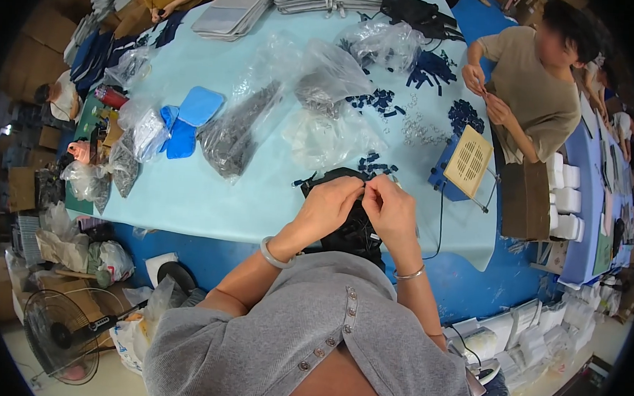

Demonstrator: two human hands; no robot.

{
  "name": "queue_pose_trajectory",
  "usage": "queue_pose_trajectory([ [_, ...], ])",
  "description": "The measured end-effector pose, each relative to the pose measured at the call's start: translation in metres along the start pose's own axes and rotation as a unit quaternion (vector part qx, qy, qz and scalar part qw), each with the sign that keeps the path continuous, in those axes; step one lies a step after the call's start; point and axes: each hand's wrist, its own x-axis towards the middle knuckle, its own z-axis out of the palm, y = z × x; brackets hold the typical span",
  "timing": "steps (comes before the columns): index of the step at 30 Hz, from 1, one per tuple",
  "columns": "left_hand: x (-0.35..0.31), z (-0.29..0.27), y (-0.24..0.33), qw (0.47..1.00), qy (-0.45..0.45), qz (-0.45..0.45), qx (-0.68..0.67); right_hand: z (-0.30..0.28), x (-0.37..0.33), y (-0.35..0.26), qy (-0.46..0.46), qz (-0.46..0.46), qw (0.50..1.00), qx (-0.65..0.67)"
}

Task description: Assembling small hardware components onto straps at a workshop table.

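Observation:
My left hand and my right hand meet at the table's near edge, their fingertips pinched together almost touching. Whatever sits between the fingertips is too small and too covered to name; a bit of something dark shows there. Under and between the hands lies a black fabric item, bunched up and reaching down toward my lap. Just beyond the fingers is a small pile of dark blue fabric tabs.
Clear plastic bags of small dark parts lie mid-table, with blue pouches to their left. A blue and cream box with a cord stands right. Another person works beyond it. Grey folded cases are stacked far back.

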Motion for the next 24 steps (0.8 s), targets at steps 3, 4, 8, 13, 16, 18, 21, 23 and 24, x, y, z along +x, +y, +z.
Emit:
queue_pose_trajectory([
  [3,0.0,0.0,0.0,0.999,0.025,0.031,-0.033,0.004,-0.002,0.003,-0.002,0.03,0.999,0.024],
  [4,-0.001,0.0,0.0,0.999,0.024,0.029,-0.032,0.005,-0.001,0.002,0.003,0.048,0.997,0.054],
  [8,-0.021,-0.006,0.025,0.982,-0.067,0.036,-0.174,-0.007,-0.002,0.068,0.043,0.119,0.992,-0.028],
  [13,-0.011,-0.004,0.007,0.884,-0.058,-0.214,-0.412,-0.033,-0.001,0.037,0.002,0.222,0.939,0.263],
  [16,-0.002,-0.005,0.009,0.887,-0.044,-0.202,-0.412,-0.026,-0.004,0.019,-0.055,0.231,0.896,0.374],
  [18,0.0,-0.006,0.009,0.881,-0.044,-0.203,-0.424,-0.03,-0.002,0.009,-0.063,0.244,0.89,0.379],
  [21,0.005,-0.003,0.014,0.88,-0.058,-0.205,-0.425,-0.037,-0.004,0.012,-0.059,0.25,0.877,0.406],
  [23,0.008,-0.002,0.015,0.879,-0.067,-0.199,-0.427,-0.041,-0.009,0.019,-0.039,0.26,0.866,0.426],
  [24,0.009,-0.002,0.015,0.879,-0.071,-0.199,-0.428,-0.044,-0.01,0.021,-0.035,0.261,0.866,0.425],
])
